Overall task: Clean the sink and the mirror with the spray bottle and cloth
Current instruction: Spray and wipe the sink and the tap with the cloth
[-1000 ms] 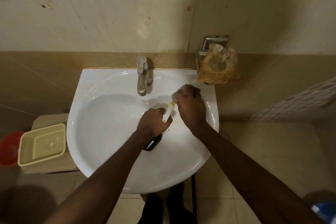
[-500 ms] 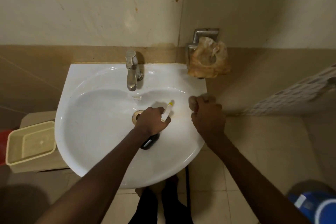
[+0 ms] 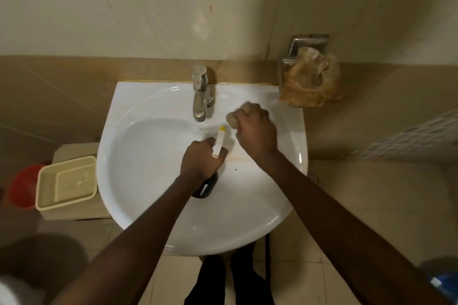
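A white sink (image 3: 138,176) hangs on the wall below me, with a chrome tap (image 3: 201,96) at its back. My left hand (image 3: 200,160) grips a dark spray bottle (image 3: 207,187) over the middle of the basin; its white nozzle with a yellow tip (image 3: 219,140) points toward the back. My right hand (image 3: 255,130) is balled around a pale cloth (image 3: 233,119) and presses it on the basin's back right, just right of the tap. No mirror is in view.
A metal holder with a crumpled brownish bag (image 3: 311,79) is fixed to the wall right of the sink. A cream plastic tub (image 3: 65,182) and a red bucket (image 3: 21,187) stand on the left. A blue container (image 3: 443,282) sits at the lower right floor.
My right hand with the cloth has moved from the sink's right rim back inward toward the tap. The left hand with the bottle has stayed over the basin.
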